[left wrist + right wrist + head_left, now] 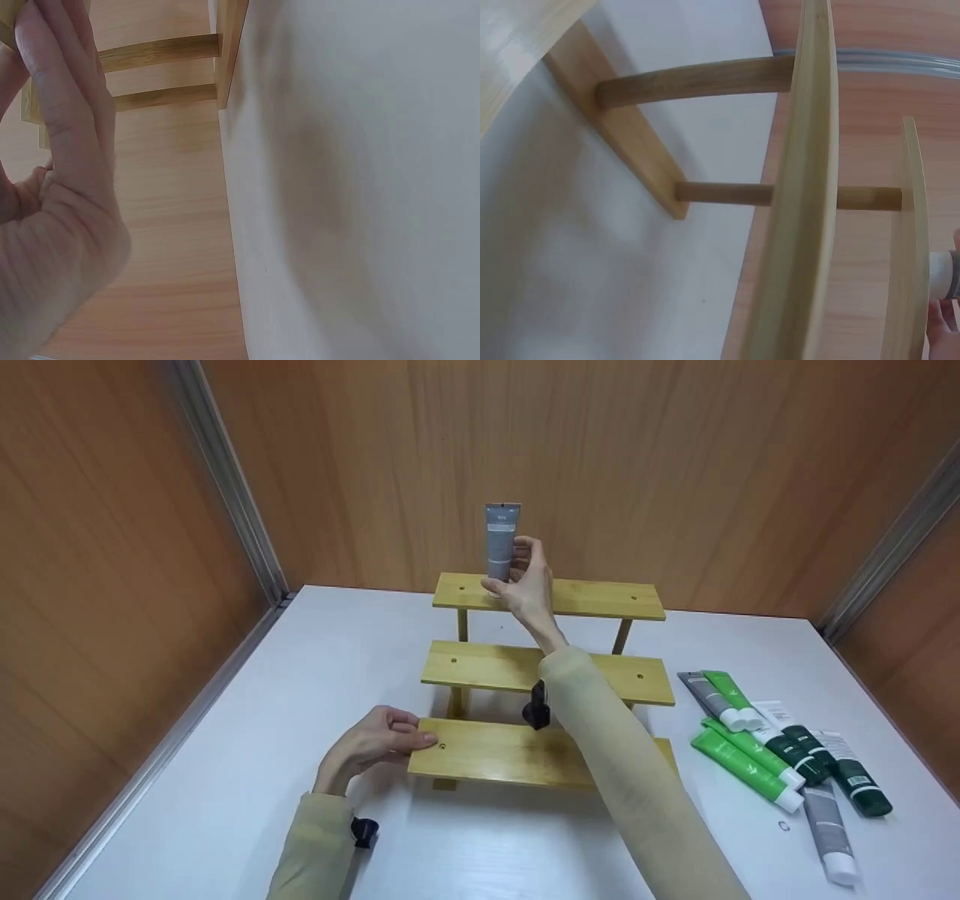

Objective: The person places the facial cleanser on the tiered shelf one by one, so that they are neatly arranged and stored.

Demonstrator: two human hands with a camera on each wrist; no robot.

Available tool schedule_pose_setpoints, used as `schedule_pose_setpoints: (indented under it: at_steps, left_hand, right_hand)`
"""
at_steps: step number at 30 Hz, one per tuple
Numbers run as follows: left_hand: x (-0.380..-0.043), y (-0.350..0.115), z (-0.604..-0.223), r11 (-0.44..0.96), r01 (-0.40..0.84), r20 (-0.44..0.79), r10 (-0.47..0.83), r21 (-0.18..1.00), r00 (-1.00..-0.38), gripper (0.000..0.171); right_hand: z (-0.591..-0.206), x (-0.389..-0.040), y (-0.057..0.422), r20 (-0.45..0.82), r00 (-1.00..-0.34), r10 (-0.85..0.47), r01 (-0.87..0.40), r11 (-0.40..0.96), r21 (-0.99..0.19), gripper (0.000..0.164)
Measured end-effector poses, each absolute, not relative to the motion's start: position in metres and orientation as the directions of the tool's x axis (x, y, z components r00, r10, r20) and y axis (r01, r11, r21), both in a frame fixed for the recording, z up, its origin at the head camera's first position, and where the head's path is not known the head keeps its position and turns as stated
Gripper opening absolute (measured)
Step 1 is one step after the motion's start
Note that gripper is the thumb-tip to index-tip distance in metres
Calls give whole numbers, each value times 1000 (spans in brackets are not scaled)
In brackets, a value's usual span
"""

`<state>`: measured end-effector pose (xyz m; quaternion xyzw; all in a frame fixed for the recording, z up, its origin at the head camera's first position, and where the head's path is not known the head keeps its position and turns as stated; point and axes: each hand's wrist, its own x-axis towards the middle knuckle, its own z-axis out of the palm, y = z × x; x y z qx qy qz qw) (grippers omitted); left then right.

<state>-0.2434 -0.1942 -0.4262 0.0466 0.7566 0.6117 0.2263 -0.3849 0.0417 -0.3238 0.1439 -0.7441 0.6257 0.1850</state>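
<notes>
A three-tier wooden stand with a top shelf (592,596), a middle shelf (487,664) and a bottom shelf (502,750) occupies the middle of the white table. My right hand (529,589) grips a grey squeeze tube (501,540) upright, cap down, at the left part of the top shelf. In the right wrist view its white cap (940,275) appears to meet the shelf's surface. At the bottom shelf's left end, my left hand (376,744) pinches the board between thumb and fingers. The left wrist view shows the left hand (71,157) beside the stand's legs.
Right of the stand lies a loose pile: bright green tubes (742,765), dark green and white tubes (855,780), and grey tubes (829,825). A small clear ring (784,826) lies near them. Wooden panels (360,472) enclose the table's back and sides.
</notes>
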Motion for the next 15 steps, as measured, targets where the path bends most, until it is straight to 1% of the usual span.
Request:
schedule_pose_setpoints:
  at_steps: [4, 7, 9, 12, 15]
  left_hand:
    - [-244, -197, -425, 248, -212, -290, 343, 945, -893, 26]
    - [-243, -199, -424, 247, -218, -294, 337, 944, -894, 27]
    - [-242, -200, -423, 244, -222, -297, 333, 944, -895, 28]
    - [-241, -201, -423, 248, -227, -303, 331, 942, -894, 30]
    - [-240, -202, -422, 266, -224, -307, 327, 937, -894, 30]
  right_hand:
    - [-320, -374, 56, 457, -889, -16, -453, 166, -876, 76]
    - [-317, -358, 72, 449, -893, -30, -448, 159, -880, 76]
    - [-316, -343, 89, 442, -895, -54, -445, 155, -882, 72]
    - [-319, -315, 122, 446, -886, -127, -462, 159, -872, 65]
    - [-328, -285, 162, 458, -866, -202, -497, 237, -835, 56]
